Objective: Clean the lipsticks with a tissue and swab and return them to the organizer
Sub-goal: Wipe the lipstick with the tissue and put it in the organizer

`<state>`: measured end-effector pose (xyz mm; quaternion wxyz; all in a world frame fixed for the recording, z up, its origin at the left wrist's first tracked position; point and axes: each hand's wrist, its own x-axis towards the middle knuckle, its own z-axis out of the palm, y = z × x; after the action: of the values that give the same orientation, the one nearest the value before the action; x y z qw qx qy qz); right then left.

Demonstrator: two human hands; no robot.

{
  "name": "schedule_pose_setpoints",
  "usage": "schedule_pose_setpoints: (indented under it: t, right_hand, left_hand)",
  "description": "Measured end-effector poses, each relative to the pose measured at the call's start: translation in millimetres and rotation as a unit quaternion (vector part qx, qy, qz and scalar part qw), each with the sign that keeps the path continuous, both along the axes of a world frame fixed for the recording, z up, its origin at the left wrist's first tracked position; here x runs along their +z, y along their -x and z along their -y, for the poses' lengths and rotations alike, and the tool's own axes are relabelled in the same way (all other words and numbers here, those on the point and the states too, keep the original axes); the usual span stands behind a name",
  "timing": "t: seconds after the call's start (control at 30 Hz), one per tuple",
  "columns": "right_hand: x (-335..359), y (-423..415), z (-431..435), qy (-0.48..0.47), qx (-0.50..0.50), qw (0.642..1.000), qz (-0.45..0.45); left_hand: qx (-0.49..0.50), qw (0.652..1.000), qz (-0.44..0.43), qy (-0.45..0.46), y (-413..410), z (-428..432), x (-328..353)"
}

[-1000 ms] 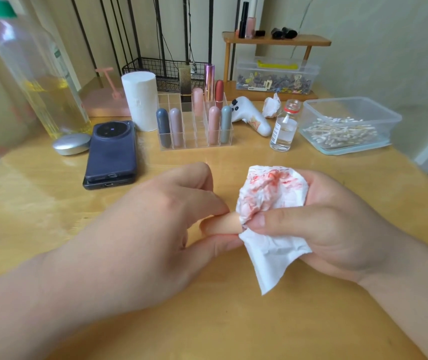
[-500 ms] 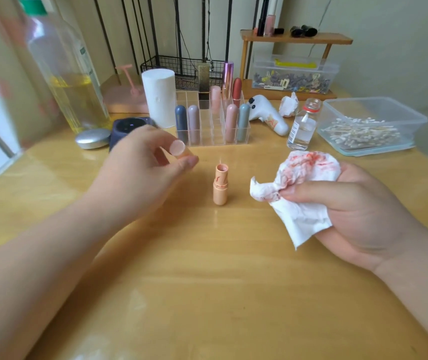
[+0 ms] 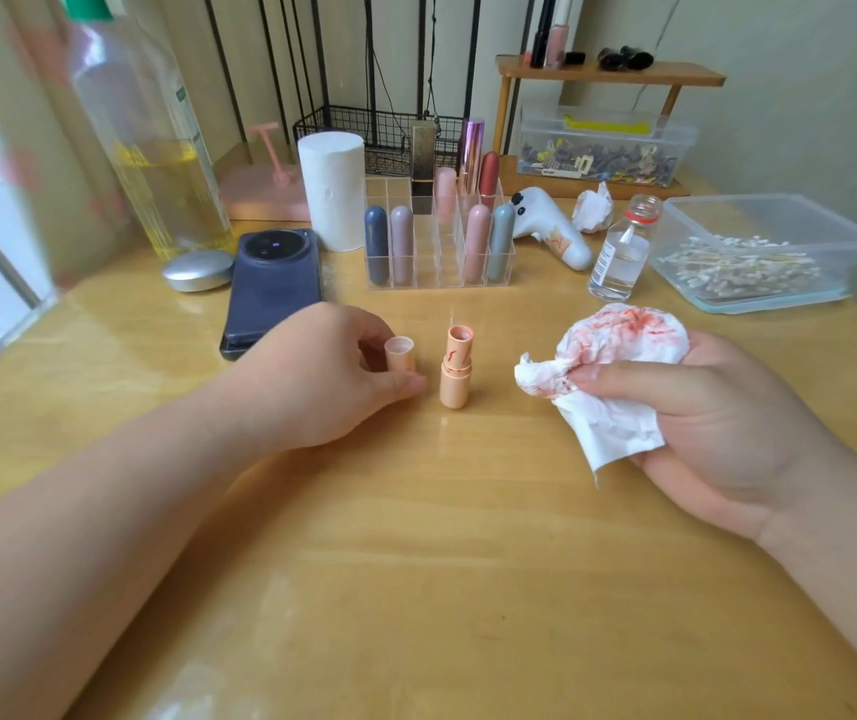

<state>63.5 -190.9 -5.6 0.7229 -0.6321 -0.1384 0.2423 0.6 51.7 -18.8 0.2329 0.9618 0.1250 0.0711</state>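
A peach lipstick tube (image 3: 456, 368) stands uncapped and upright on the wooden table (image 3: 416, 537), smeared with red marks. Just left of it, my left hand (image 3: 322, 379) holds its peach cap (image 3: 400, 354) open end up, down at the table surface. My right hand (image 3: 717, 413) grips a crumpled white tissue (image 3: 608, 371) stained red, to the right of the tube and apart from it. Behind stands the clear organizer (image 3: 439, 241) with several capped lipsticks in its slots.
A dark phone (image 3: 273, 280) and a silver disc (image 3: 198, 270) lie at the left, with a large bottle (image 3: 145, 148) behind. A tissue roll (image 3: 332, 189), a small glass vial (image 3: 621, 252), a white gadget (image 3: 551, 228) and a tub of cotton swabs (image 3: 759, 257) line the back.
My left hand pulled the cap off, left the tube standing on the table, and has now lowered the cap to the table beside it. The tissue hand moved off to the right.
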Motion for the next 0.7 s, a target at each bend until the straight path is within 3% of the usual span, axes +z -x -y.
schedule_pose_setpoints:
  t: [0.4,0.7]
  right_hand:
    - [1.3,0.2,1.3,0.002,-0.009,1.000,0.001]
    - [-1.2,-1.0,2.5,0.016,-0.017,1.000,0.013]
  left_hand:
    - [0.007,0.998,0.046,0.032,-4.7,0.0,-6.7]
    - [0.031,0.986,0.157,0.055,-4.0,-0.4,-2.2]
